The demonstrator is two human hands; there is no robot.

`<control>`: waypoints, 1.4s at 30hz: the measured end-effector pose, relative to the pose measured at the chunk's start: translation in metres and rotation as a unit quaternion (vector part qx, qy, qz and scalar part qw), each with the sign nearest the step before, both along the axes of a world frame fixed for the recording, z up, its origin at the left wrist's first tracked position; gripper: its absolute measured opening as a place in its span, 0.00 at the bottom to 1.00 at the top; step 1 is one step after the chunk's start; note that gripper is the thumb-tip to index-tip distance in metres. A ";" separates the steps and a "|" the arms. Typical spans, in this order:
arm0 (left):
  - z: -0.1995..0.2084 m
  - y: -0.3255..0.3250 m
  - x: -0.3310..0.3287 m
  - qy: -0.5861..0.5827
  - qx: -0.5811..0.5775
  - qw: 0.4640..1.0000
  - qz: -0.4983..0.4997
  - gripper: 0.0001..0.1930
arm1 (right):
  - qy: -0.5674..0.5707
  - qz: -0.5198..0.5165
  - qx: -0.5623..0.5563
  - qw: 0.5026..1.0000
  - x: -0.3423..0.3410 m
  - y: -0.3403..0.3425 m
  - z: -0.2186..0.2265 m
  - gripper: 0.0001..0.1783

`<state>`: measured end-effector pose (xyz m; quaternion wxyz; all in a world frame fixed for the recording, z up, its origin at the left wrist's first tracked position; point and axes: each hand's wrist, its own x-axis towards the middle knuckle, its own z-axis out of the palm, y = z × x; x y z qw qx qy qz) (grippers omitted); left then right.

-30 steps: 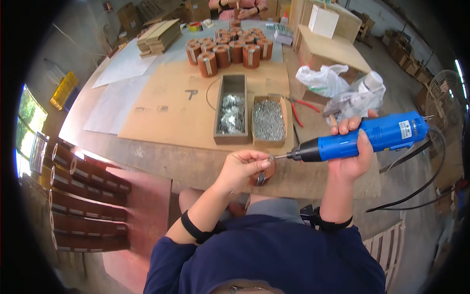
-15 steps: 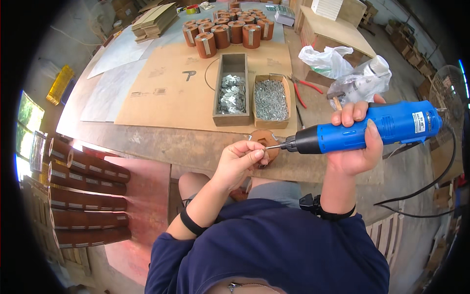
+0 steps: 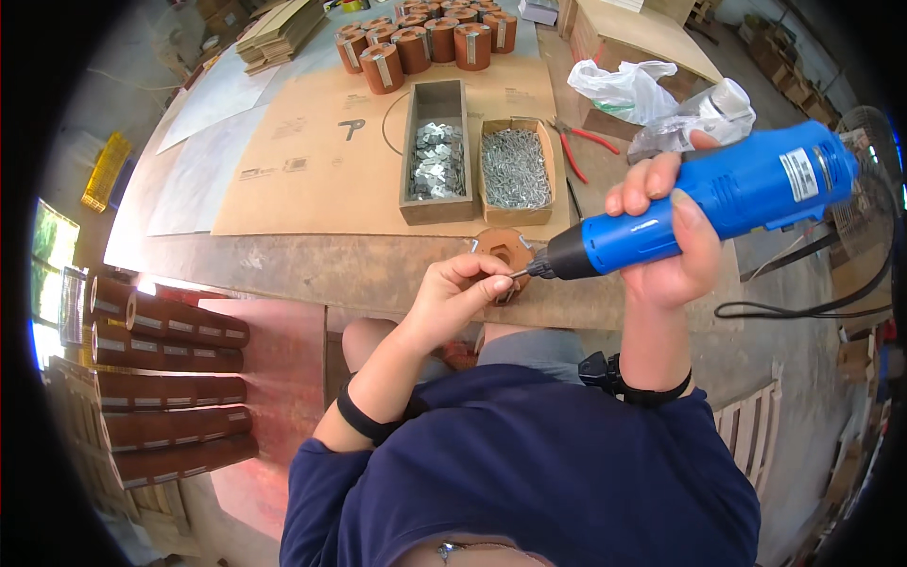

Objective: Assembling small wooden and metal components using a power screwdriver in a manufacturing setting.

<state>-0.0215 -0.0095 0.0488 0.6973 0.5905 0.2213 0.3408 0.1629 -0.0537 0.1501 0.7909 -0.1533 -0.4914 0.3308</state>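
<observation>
My right hand (image 3: 666, 227) is wrapped around a blue electric screwdriver (image 3: 727, 189) with a black nose, tilted so its thin bit points down and left. At the bit's tip, my left hand (image 3: 463, 293) has thumb and forefinger pinched together. What lies between those fingers is too small and covered to name. Just behind the fingertips stands a brown round block (image 3: 504, 248) with a hole in its middle and small metal clips at its rim. My left hand partly covers it.
Beyond the block sit a grey box of metal clips (image 3: 409, 203) and a carton of screws (image 3: 518, 216). Red-handled pliers (image 3: 590, 139) and plastic bags (image 3: 628, 92) lie right of them. Many brown cylinders (image 3: 382, 69) stand farther back; long brown rolls (image 3: 170, 386) are at left. A cable (image 3: 803, 312) hangs at right.
The screwdriver's back end has risen, so it slopes more steeply toward my left fingers. My left hand keeps its pinch at the tip. The whole view has shifted slightly.
</observation>
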 end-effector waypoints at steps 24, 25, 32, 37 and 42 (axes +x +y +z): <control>-0.013 -0.009 0.004 0.205 0.431 0.863 0.165 0.14 | -0.214 -0.084 -0.109 0.967 -0.042 0.022 -0.010 0.28; -0.013 -0.009 0.004 0.204 0.430 0.864 0.165 0.14 | -0.217 -0.083 -0.101 0.967 -0.044 0.023 -0.008 0.27; -0.015 -0.010 0.002 0.208 0.418 0.872 0.144 0.16 | -0.229 -0.088 -0.120 0.962 -0.050 0.028 -0.007 0.25; -0.015 -0.011 0.004 0.208 0.414 0.874 0.147 0.17 | -0.256 -0.104 -0.114 0.954 -0.051 0.030 -0.008 0.25; -0.014 -0.009 0.004 0.210 0.388 0.885 0.150 0.21 | -0.245 -0.082 -0.131 0.957 -0.054 0.032 -0.010 0.25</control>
